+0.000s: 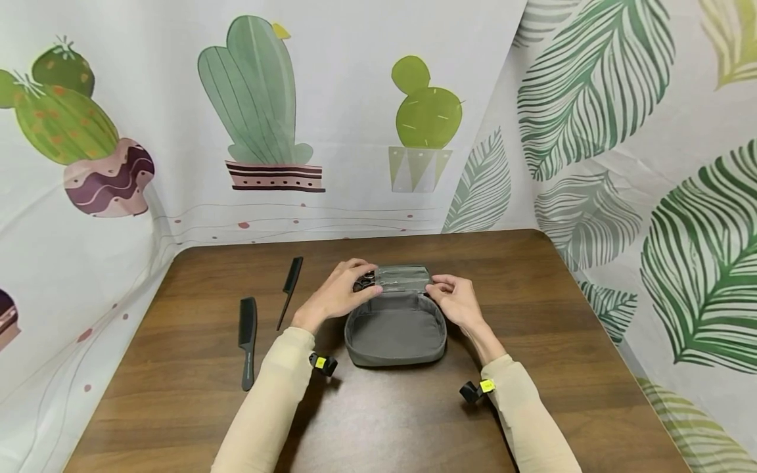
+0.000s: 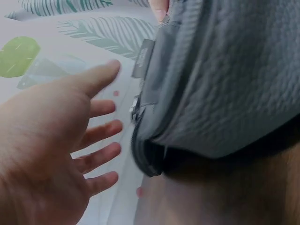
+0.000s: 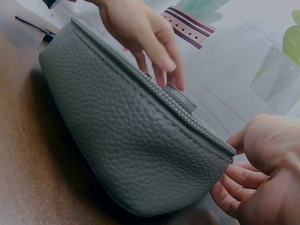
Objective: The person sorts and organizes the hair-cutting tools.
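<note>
Bag of grey, grained, leather-like material, rounded oblong in form (image 1: 395, 360): it is placed near the middle of the surface, with its mouth turned upward, so that the flat grey bottom is seen.
Clear plastic panel (image 1: 404, 279): it is seen at the far side of the bag; beside its left end are seen dark looped shapes (image 1: 362, 284), which cannot be identified.
Left grip, a bare hand (image 1: 340, 289): it is held at the far left corner of the bag; thumb and fingers are spread wide, and nothing is seen to be held.
Right grip, also a bare hand (image 1: 458, 299): the far right corner of the bag is pinched by it, between thumb and bent fingers.
Slim black comb with thin pointed tail (image 1: 292, 279): it is laid left of the left grip.
Wide dark comb with flat handle (image 1: 247, 322): it is laid nearer and further left, apart from the slim one.
Brown wood-grain surface (image 1: 384, 420): the bag and both combs are carried by it.
White cloth printed with cacti and leaves (image 1: 349, 98): it is hung behind.
</note>
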Action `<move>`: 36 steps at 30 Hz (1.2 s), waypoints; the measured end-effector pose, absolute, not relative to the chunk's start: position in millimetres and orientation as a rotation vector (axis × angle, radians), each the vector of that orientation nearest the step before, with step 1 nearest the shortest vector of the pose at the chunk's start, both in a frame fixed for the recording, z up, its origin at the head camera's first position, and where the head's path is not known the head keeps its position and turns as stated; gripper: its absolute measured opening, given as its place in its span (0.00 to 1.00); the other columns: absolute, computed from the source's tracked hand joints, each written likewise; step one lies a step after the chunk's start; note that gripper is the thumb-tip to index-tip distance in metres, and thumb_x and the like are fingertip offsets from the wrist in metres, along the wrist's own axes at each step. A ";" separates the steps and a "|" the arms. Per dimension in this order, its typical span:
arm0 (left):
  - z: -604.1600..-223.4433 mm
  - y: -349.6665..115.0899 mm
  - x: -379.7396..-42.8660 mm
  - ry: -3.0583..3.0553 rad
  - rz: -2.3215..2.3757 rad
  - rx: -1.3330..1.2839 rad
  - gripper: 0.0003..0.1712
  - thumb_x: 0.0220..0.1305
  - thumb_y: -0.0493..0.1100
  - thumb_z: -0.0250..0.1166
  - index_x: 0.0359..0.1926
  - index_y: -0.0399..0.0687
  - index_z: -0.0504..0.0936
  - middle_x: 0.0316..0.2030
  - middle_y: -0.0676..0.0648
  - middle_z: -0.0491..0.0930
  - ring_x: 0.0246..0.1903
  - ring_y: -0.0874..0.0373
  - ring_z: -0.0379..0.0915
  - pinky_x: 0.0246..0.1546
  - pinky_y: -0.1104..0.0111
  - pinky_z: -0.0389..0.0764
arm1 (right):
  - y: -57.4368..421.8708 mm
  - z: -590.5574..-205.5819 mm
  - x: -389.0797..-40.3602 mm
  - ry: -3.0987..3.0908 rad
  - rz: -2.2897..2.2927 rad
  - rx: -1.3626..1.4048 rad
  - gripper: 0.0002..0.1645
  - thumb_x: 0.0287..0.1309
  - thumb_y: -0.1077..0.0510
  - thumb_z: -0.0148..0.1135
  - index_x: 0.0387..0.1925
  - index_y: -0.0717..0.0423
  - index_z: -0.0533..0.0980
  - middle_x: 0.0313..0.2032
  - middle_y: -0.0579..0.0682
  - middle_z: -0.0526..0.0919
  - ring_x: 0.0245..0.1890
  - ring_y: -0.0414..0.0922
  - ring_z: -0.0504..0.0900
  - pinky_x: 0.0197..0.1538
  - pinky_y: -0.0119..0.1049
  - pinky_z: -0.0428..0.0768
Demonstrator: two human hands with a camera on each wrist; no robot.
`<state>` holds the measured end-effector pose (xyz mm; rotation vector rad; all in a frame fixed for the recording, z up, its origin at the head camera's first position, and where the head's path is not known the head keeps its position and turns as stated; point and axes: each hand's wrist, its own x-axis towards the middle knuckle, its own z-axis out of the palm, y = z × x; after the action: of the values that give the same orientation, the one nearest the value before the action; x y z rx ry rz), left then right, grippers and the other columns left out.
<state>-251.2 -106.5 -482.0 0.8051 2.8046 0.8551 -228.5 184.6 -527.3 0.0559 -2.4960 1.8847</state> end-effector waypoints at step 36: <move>-475.1 -221.6 -181.6 3.122 0.512 0.713 0.42 0.66 0.66 0.65 0.70 0.41 0.76 0.67 0.37 0.72 0.67 0.38 0.60 0.65 0.37 0.62 | 183.0 -524.1 -225.8 -2.530 1.864 0.064 0.25 0.68 0.60 0.65 0.60 0.73 0.78 0.43 0.66 0.88 0.43 0.50 0.85 0.41 0.24 0.80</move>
<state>-181.6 -221.6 -475.1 0.7130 3.1216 0.5121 -225.8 183.0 -524.1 0.0641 -2.5297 1.8637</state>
